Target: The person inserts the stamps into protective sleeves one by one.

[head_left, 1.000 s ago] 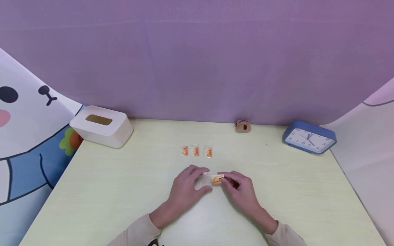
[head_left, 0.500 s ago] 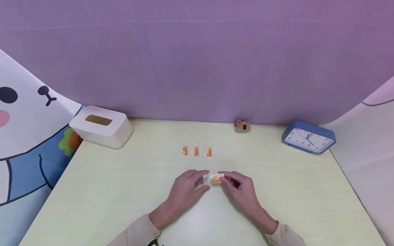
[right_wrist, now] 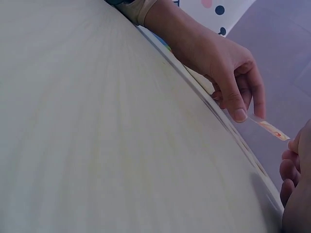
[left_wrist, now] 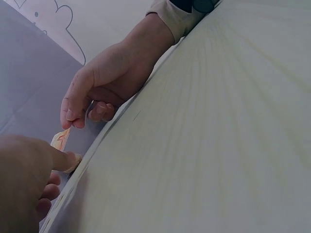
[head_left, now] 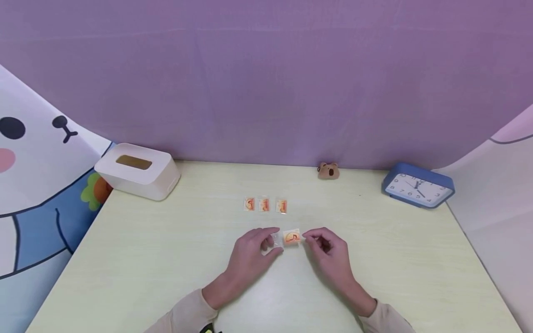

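A small orange-printed card [head_left: 291, 237] is held upright between the two hands in the head view. My right hand [head_left: 329, 249] pinches its right edge between thumb and forefinger. On the left, my left hand [head_left: 251, 252] curves its thumb and fingers around a small clear plastic sleeve [head_left: 276, 239], whose opening faces the card. From the right wrist view, the card [right_wrist: 273, 130] runs right up to the left fingertips, overlapping the sleeve's edge. Beyond the hands, three similar orange cards [head_left: 263, 204] in clear sleeves lie in a row.
A white tissue box [head_left: 139, 171] stands at the back left of the pale table [head_left: 166, 249]. Along the back edge sit a brown bear-head figure [head_left: 328, 171] and, farther right, a blue clock [head_left: 418, 186]. A purple curtain [head_left: 266, 83] hangs behind.
The card has tilted and shifted slightly left and up. My right fingertips have moved back to its right edge, showing more of it. The left hand has drawn its fingers slightly left.
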The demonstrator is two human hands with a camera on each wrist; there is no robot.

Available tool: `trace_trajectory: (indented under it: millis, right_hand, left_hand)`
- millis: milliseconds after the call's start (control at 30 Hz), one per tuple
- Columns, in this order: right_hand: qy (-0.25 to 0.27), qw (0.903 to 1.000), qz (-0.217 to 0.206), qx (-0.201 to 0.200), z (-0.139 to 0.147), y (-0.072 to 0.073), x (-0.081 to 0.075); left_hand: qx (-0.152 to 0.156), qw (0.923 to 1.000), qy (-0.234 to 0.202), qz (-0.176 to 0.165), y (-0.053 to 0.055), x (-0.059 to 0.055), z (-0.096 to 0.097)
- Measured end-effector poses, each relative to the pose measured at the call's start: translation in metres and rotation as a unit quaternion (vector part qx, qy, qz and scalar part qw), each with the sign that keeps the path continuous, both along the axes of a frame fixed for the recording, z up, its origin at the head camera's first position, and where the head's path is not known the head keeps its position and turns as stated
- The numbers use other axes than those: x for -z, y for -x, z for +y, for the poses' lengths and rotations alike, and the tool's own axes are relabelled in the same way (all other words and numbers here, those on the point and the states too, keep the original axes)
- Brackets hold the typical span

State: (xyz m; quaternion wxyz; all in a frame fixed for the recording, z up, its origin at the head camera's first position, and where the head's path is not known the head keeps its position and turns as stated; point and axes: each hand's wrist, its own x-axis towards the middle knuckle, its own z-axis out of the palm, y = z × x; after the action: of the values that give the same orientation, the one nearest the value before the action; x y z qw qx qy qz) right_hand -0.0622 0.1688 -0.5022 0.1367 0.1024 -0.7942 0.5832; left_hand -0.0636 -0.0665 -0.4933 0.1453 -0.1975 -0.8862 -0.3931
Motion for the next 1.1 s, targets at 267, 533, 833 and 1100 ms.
trace_trajectory:
  millis: [267,533,833,1100]
  right_hand:
    - [0.014,0.9995,0.014,-0.023,-0.0011,0.0005,-0.0001]
    - [0.007,0.9999,0.010,-0.009,-0.0006,0.0004,0.0015]
    - [0.013,0.9995,0.009,-0.028,-0.0005,0.0003,0.0012]
    - [0.004,0.9985,0.019,-0.052,-0.0003,0.0002,0.0013]
  left_hand:
    - [0.002,1.0000,0.003,0.001,-0.0005,0.0001,-0.0001]
    - [0.005,0.9999,0.000,-0.011,-0.0001,0.0005,0.0000]
    - [0.013,0.9999,-0.003,-0.005,0.0007,0.0016,0.0000]
    - [0.018,0.9998,0.004,-0.011,0.0005,0.0002,-0.0001]
